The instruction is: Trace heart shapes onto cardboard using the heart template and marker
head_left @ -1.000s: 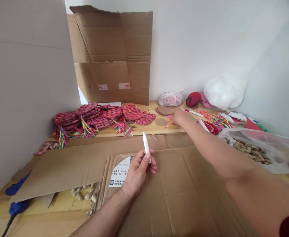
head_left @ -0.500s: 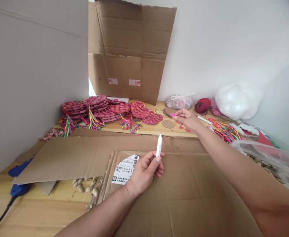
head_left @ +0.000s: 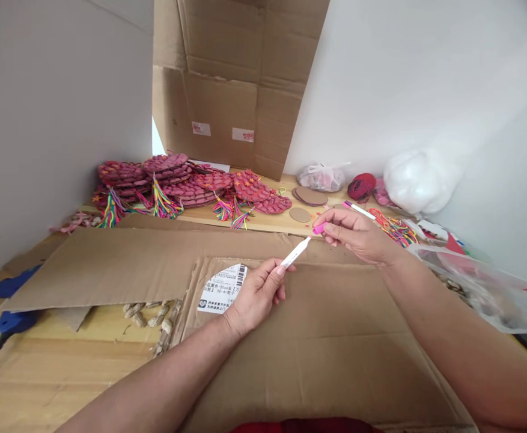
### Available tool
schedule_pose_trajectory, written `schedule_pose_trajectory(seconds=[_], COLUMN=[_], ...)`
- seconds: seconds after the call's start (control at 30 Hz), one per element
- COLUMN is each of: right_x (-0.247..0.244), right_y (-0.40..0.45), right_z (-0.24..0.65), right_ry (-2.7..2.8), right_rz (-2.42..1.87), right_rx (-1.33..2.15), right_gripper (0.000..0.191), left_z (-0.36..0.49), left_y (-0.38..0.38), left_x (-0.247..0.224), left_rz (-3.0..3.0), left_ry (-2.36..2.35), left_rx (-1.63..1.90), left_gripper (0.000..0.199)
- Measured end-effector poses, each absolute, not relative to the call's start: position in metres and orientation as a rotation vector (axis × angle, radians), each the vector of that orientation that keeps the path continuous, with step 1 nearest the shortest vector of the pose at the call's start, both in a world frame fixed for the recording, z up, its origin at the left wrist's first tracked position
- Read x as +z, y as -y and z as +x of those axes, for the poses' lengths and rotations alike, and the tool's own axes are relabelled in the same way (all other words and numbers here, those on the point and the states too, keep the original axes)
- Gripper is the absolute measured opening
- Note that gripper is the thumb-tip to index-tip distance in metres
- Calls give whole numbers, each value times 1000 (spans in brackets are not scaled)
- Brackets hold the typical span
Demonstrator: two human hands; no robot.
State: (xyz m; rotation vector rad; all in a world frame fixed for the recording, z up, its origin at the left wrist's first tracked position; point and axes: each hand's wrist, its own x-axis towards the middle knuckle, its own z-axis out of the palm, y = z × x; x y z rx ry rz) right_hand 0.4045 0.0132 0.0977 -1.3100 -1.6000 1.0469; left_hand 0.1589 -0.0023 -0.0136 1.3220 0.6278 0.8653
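So, here we have both hands up over the worktop, close together above the far edge of a large flat cardboard sheet. The left hand has its thumb and fingers closed round the barrel of a white marker, its uncovered pinkish tip slanting up and away to the right. And just beside that tip, look, the right hand is pinching a bright pink cap between thumb and forefinger; whether cap and tip touch is hard to call. Under the left wrist, a printed label shows on the cardboard. Beyond the hands, near the worktop's far edge, a single cardboard disc lies in front of a small pile of discs, with a second marker just behind the right hand. Over to the far left corner, there's a heap of pink scaly pieces with rainbow tassels spilling forward. Towards the far right corner sit a ball of red yarn and a puffy white bag, with bright cords nearer the right edge. Peanut shells lie at the cardboard's left edge.
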Motion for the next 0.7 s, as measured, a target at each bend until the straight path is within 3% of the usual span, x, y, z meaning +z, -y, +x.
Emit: schedule_pose_trajectory(seconds=[0.27,0.7], right_x=[116,123], right_y=[-2,-1], right_z=[388,382], right_ry=[1814,1982], right_rz=[-1445,-1489], right_rx=[797,741], right_gripper=[34,28], left_z=[158,156], left_y=[2,2], left_x=[-15,-13], left_rz=[1336,1402], left_ry=[-640,-658], left_rx=[836,820], left_gripper=[51,48])
